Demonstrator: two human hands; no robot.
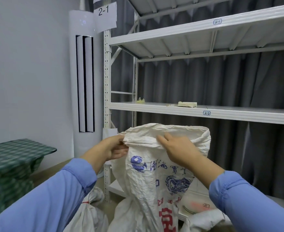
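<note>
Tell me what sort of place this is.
Likely a storeroom or small warehouse: a white metal rack with numbered shelf labels, a printed sack in front of it, and a tied sack on the floor.

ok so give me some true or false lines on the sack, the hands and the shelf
1. The left hand and right hand both grip the sack at its rim. True.
2. The sack's print is all green. False: it is blue and red.
3. A paper stack lies on the shelf marked 2-2. True.
4. The cloth at left is plain red. False: it is green checked.
</note>
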